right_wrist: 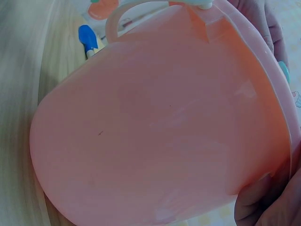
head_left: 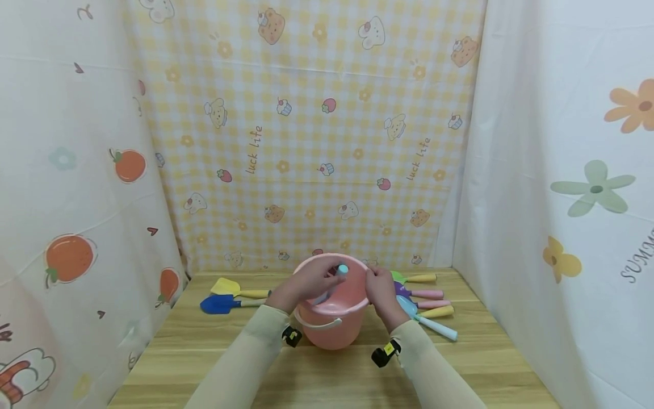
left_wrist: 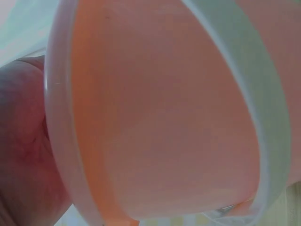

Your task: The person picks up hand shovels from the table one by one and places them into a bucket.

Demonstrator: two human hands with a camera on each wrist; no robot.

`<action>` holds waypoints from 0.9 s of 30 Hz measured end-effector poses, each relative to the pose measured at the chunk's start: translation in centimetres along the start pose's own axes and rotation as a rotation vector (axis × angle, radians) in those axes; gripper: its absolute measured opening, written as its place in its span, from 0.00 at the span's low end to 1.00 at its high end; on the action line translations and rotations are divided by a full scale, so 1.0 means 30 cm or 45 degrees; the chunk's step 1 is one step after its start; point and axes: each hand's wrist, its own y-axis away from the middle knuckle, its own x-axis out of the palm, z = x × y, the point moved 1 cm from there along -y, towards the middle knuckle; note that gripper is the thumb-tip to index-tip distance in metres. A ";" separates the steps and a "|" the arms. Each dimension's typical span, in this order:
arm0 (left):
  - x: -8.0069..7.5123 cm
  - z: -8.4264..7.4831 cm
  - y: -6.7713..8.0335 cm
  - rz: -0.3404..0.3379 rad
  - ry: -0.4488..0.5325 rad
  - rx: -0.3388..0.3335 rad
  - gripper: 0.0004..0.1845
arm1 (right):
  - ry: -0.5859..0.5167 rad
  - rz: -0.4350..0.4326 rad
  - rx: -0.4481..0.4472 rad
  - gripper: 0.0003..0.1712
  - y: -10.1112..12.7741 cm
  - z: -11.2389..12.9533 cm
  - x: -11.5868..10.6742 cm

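A pink bucket point(head_left: 332, 329) with a pale handle point(head_left: 319, 325) stands on the wooden table, its opening in view. My left hand point(head_left: 311, 279) reaches over the rim and holds a slim thing with a turquoise end point(head_left: 343, 269); its lower part is hidden, so its kind cannot be told. On the other side, my right hand point(head_left: 382, 288) grips the bucket's rim, thumb and fingers bent over the edge. In the right wrist view the bucket wall point(right_wrist: 155, 117) fills most of the picture, with the right fingers point(right_wrist: 251, 202) at the rim.
Left of the bucket lie a yellow shovel point(head_left: 225, 287) and a blue shovel point(head_left: 218, 304). To the right, several toy garden tools lie together, among them a green one point(head_left: 398, 277), a purple one point(head_left: 402, 289) and a light blue one point(head_left: 407, 306). Patterned curtains point(head_left: 317, 142) enclose the table.
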 end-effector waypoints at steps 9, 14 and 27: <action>0.027 0.002 0.003 0.058 -0.027 0.079 0.13 | -0.006 0.000 -0.008 0.26 0.001 -0.001 -0.003; 0.040 -0.003 0.009 0.090 -0.027 0.035 0.12 | -0.003 0.001 -0.001 0.24 -0.001 -0.003 -0.004; 0.064 -0.022 0.010 0.172 -0.016 -0.008 0.10 | 0.001 0.010 -0.037 0.21 0.006 0.005 -0.007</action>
